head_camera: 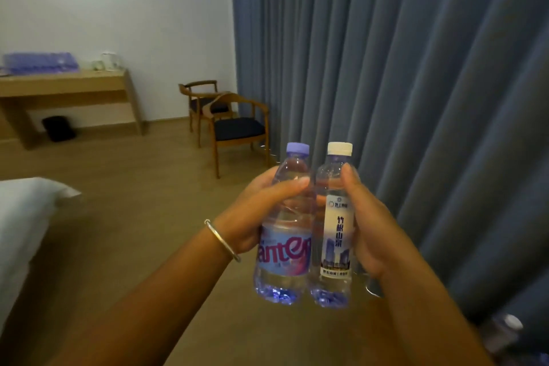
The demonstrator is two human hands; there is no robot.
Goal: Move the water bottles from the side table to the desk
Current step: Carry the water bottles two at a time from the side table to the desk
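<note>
Two small water bottles are held upright side by side in front of me, above the floor. My left hand grips the purple-capped bottle with the blue and pink label. My right hand grips the white-capped bottle with the white label. The bottles touch each other. The wooden desk stands far off at the back left against the wall. Another bottle, blurred, shows at the bottom right corner.
On the desk sit a wrapped pack of bottles and a white kettle. Two wooden armchairs stand by the blue curtain. A white bed corner juts in at left. A black bin is under the desk.
</note>
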